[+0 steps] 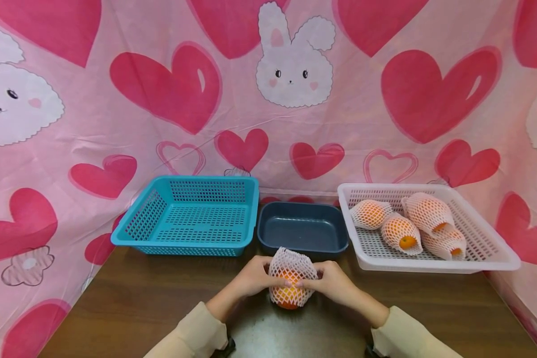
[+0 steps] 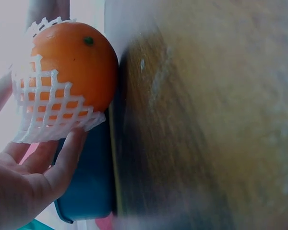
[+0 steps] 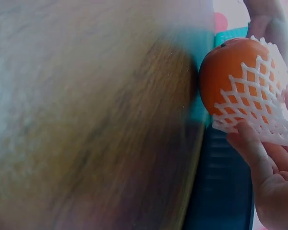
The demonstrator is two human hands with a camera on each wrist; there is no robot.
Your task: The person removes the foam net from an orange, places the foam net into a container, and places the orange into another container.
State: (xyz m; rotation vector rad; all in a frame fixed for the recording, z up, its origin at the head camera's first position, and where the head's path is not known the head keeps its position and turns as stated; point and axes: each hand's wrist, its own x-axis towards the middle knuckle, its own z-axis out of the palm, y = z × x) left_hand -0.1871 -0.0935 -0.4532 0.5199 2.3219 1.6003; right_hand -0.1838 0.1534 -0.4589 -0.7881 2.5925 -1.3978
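Between my two hands, close over the front of the table, is an orange [image 1: 290, 304] partly inside a white foam net [image 1: 291, 258]. My left hand [image 1: 254, 276] grips the net on its left side, thumb across the front. From the right, my right hand [image 1: 335, 283] pinches the net in the same way. In the left wrist view the bare end of the orange [image 2: 81, 62] with its green stem spot sticks out of the net [image 2: 50, 105]. The right wrist view shows the net's edge [image 3: 252, 96] partway along the fruit, with fingertips right at that edge.
A dark blue tray [image 1: 302, 248] stands just behind my hands. To its left is a turquoise basket [image 1: 183, 250] with nothing in it. On the right, a white basket [image 1: 438, 264] holds several netted oranges [image 1: 404, 236]. A pink curtain [image 1: 295, 124] with hearts hangs behind the wooden table [image 1: 161, 283].
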